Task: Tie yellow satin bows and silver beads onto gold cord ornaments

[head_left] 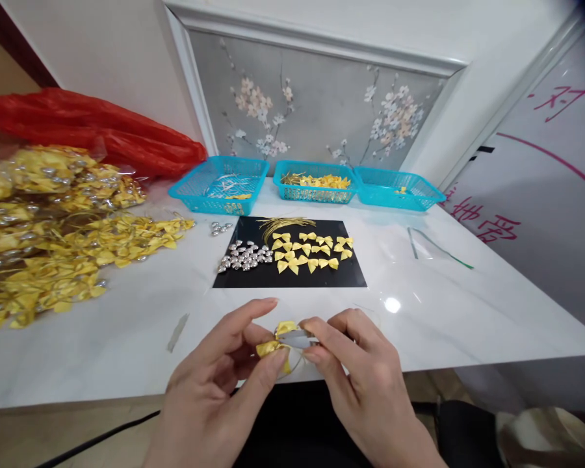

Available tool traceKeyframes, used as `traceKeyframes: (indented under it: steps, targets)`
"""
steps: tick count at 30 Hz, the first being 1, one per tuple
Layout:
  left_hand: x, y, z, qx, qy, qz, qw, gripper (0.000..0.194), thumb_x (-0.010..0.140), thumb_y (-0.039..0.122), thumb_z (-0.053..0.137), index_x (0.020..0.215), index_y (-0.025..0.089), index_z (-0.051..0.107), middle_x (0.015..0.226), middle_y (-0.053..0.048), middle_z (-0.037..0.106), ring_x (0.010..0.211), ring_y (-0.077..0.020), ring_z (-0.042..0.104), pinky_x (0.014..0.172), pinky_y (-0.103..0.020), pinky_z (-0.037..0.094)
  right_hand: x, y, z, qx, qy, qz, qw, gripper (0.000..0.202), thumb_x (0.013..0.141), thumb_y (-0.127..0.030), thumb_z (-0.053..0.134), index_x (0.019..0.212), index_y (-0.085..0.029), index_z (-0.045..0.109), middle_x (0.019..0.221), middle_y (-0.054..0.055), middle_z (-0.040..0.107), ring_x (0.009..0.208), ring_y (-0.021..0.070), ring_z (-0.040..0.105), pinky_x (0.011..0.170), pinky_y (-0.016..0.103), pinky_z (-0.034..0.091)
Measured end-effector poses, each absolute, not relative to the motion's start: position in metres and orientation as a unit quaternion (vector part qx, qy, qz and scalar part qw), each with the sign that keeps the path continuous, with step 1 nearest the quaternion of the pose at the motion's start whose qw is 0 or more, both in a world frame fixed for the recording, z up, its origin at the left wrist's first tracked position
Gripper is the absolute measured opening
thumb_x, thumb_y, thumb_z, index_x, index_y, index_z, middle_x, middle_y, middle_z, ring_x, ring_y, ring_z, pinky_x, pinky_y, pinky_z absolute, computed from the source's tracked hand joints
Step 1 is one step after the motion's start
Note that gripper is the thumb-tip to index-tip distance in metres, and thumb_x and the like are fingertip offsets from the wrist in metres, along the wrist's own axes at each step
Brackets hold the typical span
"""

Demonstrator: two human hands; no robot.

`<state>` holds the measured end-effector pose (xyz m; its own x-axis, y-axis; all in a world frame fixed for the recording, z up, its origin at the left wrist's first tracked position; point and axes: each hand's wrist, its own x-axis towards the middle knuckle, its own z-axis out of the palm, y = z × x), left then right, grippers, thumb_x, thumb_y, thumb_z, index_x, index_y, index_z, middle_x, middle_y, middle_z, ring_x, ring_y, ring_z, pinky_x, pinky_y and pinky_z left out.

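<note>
Near the front edge of the table, my left hand (224, 380) pinches a yellow ribbon bow (267, 349) between thumb and fingers. My right hand (363, 364) is closed on a small metal tool with pointed grey blades (297, 338), which looks like snips; its handles are hidden in the fingers. The blade tips touch or overlap the bow. A thin thread or wire curves below the blades. Beyond the hands lies a black mat (292, 280) bearing silver beads (246, 257), yellow bows (302, 247) and a bundle of thin gold wires (285, 224).
Behind the mat stand three blue baskets: left (214, 207), middle (316, 194), right (400, 201). A large heap of yellow bow strands (53, 260) and a red plastic bag (92, 130) occupy the left. A few loose beads (220, 228) and a green strip (443, 247) lie on the tabletop.
</note>
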<state>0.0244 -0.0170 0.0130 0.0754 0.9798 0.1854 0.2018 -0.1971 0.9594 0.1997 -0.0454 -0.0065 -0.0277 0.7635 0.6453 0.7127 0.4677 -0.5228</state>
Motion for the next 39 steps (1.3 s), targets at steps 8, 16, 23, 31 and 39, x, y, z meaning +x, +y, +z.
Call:
traceKeyframes:
  steps: [8, 16, 23, 31, 39]
  targets:
    - [0.0299, -0.0178, 0.0174, 0.651, 0.487, 0.477, 0.334, 0.025, 0.077, 0.021, 0.073, 0.095, 0.038, 0.080, 0.087, 0.006, 0.081, 0.069, -0.0124, 0.074, 0.061, -0.013, 0.060, 0.1999, -0.0472, -0.0103, -0.516, -0.717, 0.015, 0.469, 0.021, 0.103, -0.025, 0.051, 0.116, -0.019, 0.066, 0.082, 0.005, 0.055, 0.072, 0.0180, 0.051, 0.063, 0.032, 0.043]
    - [0.0266, -0.0152, 0.0167, 0.694, 0.467, 0.439, 0.328, 0.023, 0.083, 0.021, 0.069, 0.097, 0.037, 0.078, 0.090, 0.005, 0.079, 0.074, -0.0126, 0.074, 0.060, -0.012, 0.058, 0.1987, -0.0482, -0.0102, -0.511, -0.714, 0.030, 0.477, 0.020, 0.103, -0.022, 0.051, 0.117, -0.020, 0.065, 0.083, 0.005, 0.054, 0.072, 0.0177, 0.050, 0.063, 0.032, 0.040]
    - [0.0227, -0.0184, 0.0126, 0.656, 0.510, 0.435, 0.347, 0.012, 0.079, 0.030, 0.074, 0.090, 0.031, 0.077, 0.084, 0.004, 0.081, 0.068, -0.0149, 0.076, 0.060, -0.014, 0.061, 0.1994, -0.0484, -0.0083, -0.515, -0.716, 0.033, 0.471, 0.019, 0.103, -0.023, 0.051, 0.116, -0.021, 0.064, 0.083, 0.005, 0.053, 0.072, 0.0181, 0.049, 0.063, 0.032, 0.040]
    - [0.0239, -0.0199, 0.0142, 0.640, 0.517, 0.437, 0.363, 0.011, 0.077, 0.031, 0.075, 0.088, 0.032, 0.077, 0.081, 0.005, 0.081, 0.065, -0.0139, 0.076, 0.059, -0.012, 0.060, 0.1991, -0.0478, -0.0079, -0.518, -0.718, 0.021, 0.465, 0.017, 0.103, -0.023, 0.052, 0.113, -0.021, 0.066, 0.081, 0.005, 0.054, 0.071, 0.0183, 0.050, 0.063, 0.032, 0.039]
    - [0.0286, -0.0169, 0.0169, 0.626, 0.519, 0.442, 0.379, 0.014, 0.074, 0.029, 0.077, 0.087, 0.030, 0.078, 0.075, 0.004, 0.080, 0.061, -0.0128, 0.075, 0.057, -0.010, 0.058, 0.2032, -0.0509, -0.0038, -0.517, -0.683, 0.092, 0.508, 0.020, 0.100, -0.017, 0.052, 0.112, -0.019, 0.068, 0.081, 0.003, 0.056, 0.071, 0.0149, 0.056, 0.062, 0.027, 0.047]
